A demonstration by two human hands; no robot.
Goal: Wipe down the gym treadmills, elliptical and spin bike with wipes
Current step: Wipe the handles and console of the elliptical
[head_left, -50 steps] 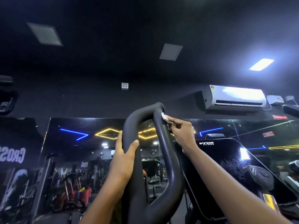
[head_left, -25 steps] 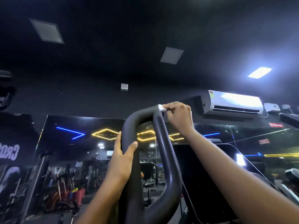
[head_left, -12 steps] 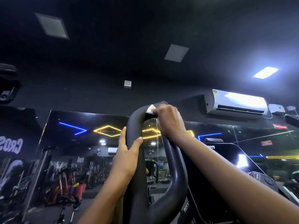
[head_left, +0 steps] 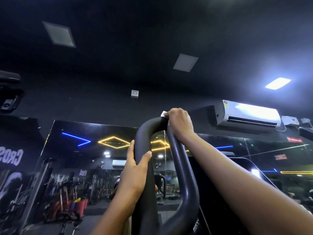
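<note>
A black looped handlebar [head_left: 184, 180] of a gym machine rises in front of me, bent over at the top. My right hand [head_left: 180, 122] presses a small white wipe [head_left: 163, 114] onto the top of the bend; only a corner of the wipe shows past my fingers. Lower down, my left hand [head_left: 135, 172] wraps around the left leg of the loop, thumb on its inner side. The machine's dark console [head_left: 237, 192] sits behind my right forearm.
A wall mirror [head_left: 84, 158] ahead reflects racks of gym gear and blue and yellow light strips. A white air conditioner [head_left: 247, 114] hangs on the wall at upper right. Another dark machine part [head_left: 8, 92] juts in at the left edge.
My right hand with the wipe has slid up the right side of the loop and over its top bend. The left hand has kept its grip on the left leg.
</note>
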